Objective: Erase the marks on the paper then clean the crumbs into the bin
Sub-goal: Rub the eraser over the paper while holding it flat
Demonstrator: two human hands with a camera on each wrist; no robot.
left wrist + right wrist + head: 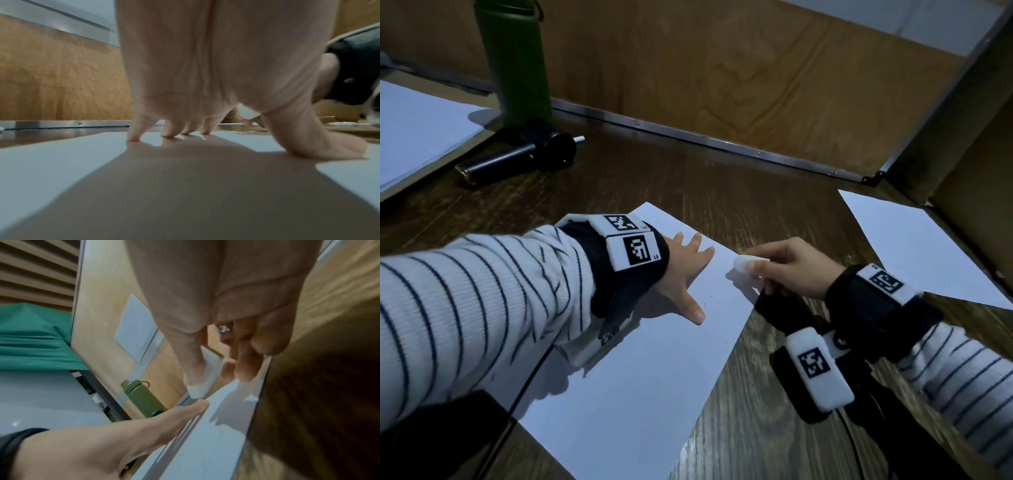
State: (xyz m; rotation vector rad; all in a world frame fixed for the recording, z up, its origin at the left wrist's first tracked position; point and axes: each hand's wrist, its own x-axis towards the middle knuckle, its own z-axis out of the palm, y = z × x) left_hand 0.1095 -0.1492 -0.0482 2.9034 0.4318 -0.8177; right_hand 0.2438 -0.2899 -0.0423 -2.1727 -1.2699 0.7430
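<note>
A white sheet of paper (654, 359) lies on the dark wooden desk, with a few faint small marks (710, 296) near its right side. My left hand (685, 274) presses flat on the paper's upper part, fingers spread and straight; in the left wrist view its fingertips (133, 138) touch the paper (51, 159). My right hand (787, 267) pinches a white eraser (744, 263) between thumb and fingers, just above the paper's right edge. In the right wrist view the eraser (199, 386) hangs a little above the paper (205, 443). No bin is in view.
A green bottle (517, 61) stands at the back left, with a black cylindrical device (517, 157) lying in front of it. Another white sheet (924, 250) lies at the right, and a stack of paper (417, 133) at the far left. Wooden partition walls (722, 75) close the desk's back and right.
</note>
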